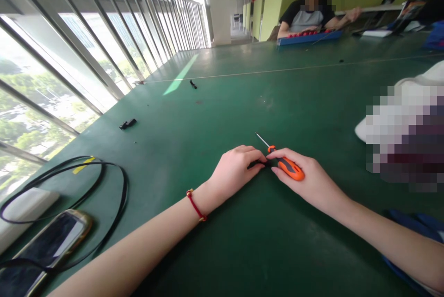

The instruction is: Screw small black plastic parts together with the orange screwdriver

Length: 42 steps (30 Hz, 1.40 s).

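Note:
An orange and grey screwdriver (293, 169) rests in my right hand (307, 172), its metal shaft pointing forward and left over the green table (215, 116). The fingers of that hand are closed round the handle, and the thumb and fingertips reach toward my left hand. My left hand (237, 165) is closed too, pinching a small black piece (258, 164) mostly hidden by the fingers. Both sets of fingertips meet near this piece, just above or on the tabletop; I cannot tell which. A red cord bracelet (196, 207) circles my left wrist.
A black cable (125, 186) loops over a phone (48, 246) and a white box (31, 209) at left. Small black parts (128, 124) lie beyond. A metal railing (121, 24) borders the table's left. Across sits a person (307, 15) behind a blue tray (310, 38).

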Each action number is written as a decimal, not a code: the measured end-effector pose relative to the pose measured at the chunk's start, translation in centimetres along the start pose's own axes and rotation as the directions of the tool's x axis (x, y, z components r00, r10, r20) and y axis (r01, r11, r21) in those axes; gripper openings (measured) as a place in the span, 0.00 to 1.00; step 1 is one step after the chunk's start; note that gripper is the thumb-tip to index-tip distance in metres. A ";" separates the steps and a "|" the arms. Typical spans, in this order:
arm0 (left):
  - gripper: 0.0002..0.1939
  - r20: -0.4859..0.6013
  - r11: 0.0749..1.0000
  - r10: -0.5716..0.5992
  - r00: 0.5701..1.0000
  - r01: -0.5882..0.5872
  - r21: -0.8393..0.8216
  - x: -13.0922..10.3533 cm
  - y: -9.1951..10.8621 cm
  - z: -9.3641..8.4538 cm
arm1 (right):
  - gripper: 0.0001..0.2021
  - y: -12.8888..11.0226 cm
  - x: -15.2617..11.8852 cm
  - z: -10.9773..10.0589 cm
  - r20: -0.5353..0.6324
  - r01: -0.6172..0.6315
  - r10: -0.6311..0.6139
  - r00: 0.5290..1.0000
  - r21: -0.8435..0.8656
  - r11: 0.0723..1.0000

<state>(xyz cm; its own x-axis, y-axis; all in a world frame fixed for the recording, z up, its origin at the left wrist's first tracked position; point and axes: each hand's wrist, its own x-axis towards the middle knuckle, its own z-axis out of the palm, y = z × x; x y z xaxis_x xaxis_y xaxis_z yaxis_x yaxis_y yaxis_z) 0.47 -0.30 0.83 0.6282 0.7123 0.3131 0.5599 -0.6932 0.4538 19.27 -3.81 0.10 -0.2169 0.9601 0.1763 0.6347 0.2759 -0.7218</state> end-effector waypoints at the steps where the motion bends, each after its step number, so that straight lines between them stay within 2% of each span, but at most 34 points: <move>1: 0.07 -0.007 1.000 -0.002 1.000 0.002 -0.007 0.0 -0.2 0.1 | 0.11 0.0 0.0 0.0 0.007 -0.005 0.005 1.000 -0.004 1.000; 7: 0.11 -0.031 0.999 -0.026 0.999 0.025 -0.042 -0.7 -0.5 0.5 | 0.13 0.1 0.1 0.0 0.008 -0.025 0.025 1.000 -0.014 1.000; 9: 0.11 -0.056 0.999 -0.039 0.998 0.038 -0.022 -0.8 -0.4 0.2 | 0.13 0.1 0.0 0.0 0.012 -0.020 0.020 1.000 -0.014 1.000; 12: 0.11 -0.138 0.983 -0.125 0.983 0.141 0.114 -0.5 -0.9 -2.0 | 0.12 -0.1 0.0 -0.2 0.041 -0.042 0.043 0.998 -0.019 0.999; 14: 0.12 -0.208 0.904 -0.259 0.943 0.313 0.292 -0.6 -2.3 -4.7 | 0.12 -0.3 -0.1 -0.3 0.055 -0.067 0.069 0.996 -0.028 0.997; 15: 0.13 -0.233 0.820 -0.357 0.905 0.423 0.385 -0.9 -3.2 -6.3 | 0.12 -0.4 -0.2 -0.3 0.057 -0.075 0.077 0.995 -0.033 0.997; 17: 0.16 -0.304 0.585 -0.563 0.769 0.630 0.511 -2.0 -5.7 -9.5 | 0.12 -0.5 -0.2 -0.3 0.053 -0.071 0.074 0.996 -0.044 0.996; 18: 0.18 -0.333 0.458 -0.645 0.687 0.697 0.551 -2.8 -7.0 -11.0 | 0.12 -0.5 -0.2 -0.3 0.051 -0.063 0.066 0.997 -0.050 0.997; 20: 0.21 -0.355 0.268 -0.759 0.546 0.759 0.594 -4.6 -9.3 -13.4 | 0.12 -0.3 -0.2 -0.2 0.052 -0.042 0.046 0.998 -0.063 0.997; 21: 0.23 -0.372 0.168 -0.810 0.453 0.787 0.593 -5.5 -10.3 -14.3 | 0.12 -0.3 -0.2 -0.2 0.056 -0.033 0.037 0.998 -0.071 0.997; 22: 0.23 -0.368 0.116 -0.842 0.395 0.798 0.591 -6.3 -11.1 -14.9 | 0.12 -0.2 -0.2 -0.2 0.061 -0.027 0.031 0.998 -0.079 0.997; 24: 0.23 -0.345 0.081 -0.877 0.333 0.812 0.579 -7.5 -12.0 -15.6 | 0.12 -0.2 -0.1 -0.2 0.063 -0.023 0.028 0.998 -0.085 0.996; 26: 0.21 -0.327 0.092 -0.880 0.345 0.798 0.596 -7.8 -12.2 -15.4 | 0.11 -0.4 -0.1 -0.2 0.057 -0.028 0.032 0.998 -0.078 0.997; 31: 0.21 -0.328 0.137 -0.836 0.440 0.746 0.652 -6.7 -11.0 -13.4 | 0.11 -0.6 -0.1 -0.3 0.069 -0.037 0.042 0.997 -0.072 0.997; 36: 0.21 -0.325 0.177 -0.818 0.475 0.744 0.644 -5.9 -10.1 -11.9 | 0.11 -0.6 -0.2 -0.3 0.057 -0.026 0.031 0.998 -0.082 0.996; 40: 0.21 -0.340 0.252 -0.788 0.513 0.773 0.582 -6.0 -10.9 -11.8 | 0.11 -0.5 -0.2 -0.3 0.055 -0.022 0.027 0.998 -0.087 0.996; 42: 0.21 -0.330 0.343 -0.762 0.558 0.779 0.525 -6.1 -11.8 -11.9 | 0.11 -0.5 -0.2 -0.3 0.055 -0.024 0.029 0.998 -0.091 0.996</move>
<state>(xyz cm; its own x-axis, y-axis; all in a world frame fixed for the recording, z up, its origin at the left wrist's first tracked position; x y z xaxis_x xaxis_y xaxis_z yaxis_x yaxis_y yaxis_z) -16.45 4.84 3.49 -0.2541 0.9615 0.1041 0.9651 0.2592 -0.0381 19.18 -4.14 0.66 -0.2384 0.9640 0.1181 0.7049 0.2554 -0.6617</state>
